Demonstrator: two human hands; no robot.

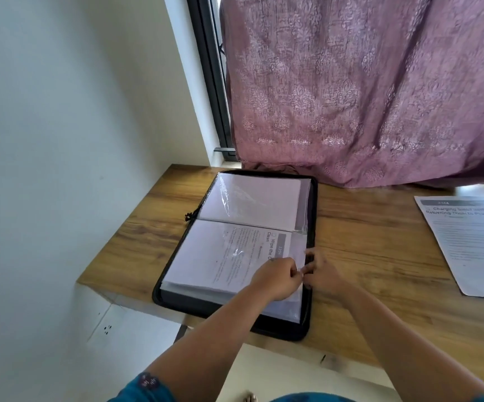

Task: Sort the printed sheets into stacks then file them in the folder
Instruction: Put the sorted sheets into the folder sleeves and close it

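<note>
Head view, looking down: both hands meet at the right edge of the open folder's near page. The left hand (277, 278) has its fingers curled, pinching the edge of a clear plastic sleeve (229, 256) between thumb and fingertips. The right hand (320, 271) sits just beside it, fingers bent and pinching the same edge from the right, so the two almost touch. Inside that sleeve lies a printed sheet (243, 248) turned sideways, with a grey header bar and a heading that begins "Wipe the"; the rest of its text is too small to read.

The black zip folder (310, 329) lies open flat at the left end of the wooden worktop (365, 256), its near edge overhanging the worktop's front. Its far page is another glossy sleeve holding a blank-looking white sheet. A thick block of sleeves shows along the near edge.

Well apart to the right, a stack of printed sheets (472, 245) rests on the worktop, partly cut off by the frame; its top heading starts "Charging Small".

Beyond the folder a mauve patterned curtain (365, 91) hangs down onto the worktop, with a dark window frame (209, 74) to its left and a pale wall (61, 140) further left.
</note>
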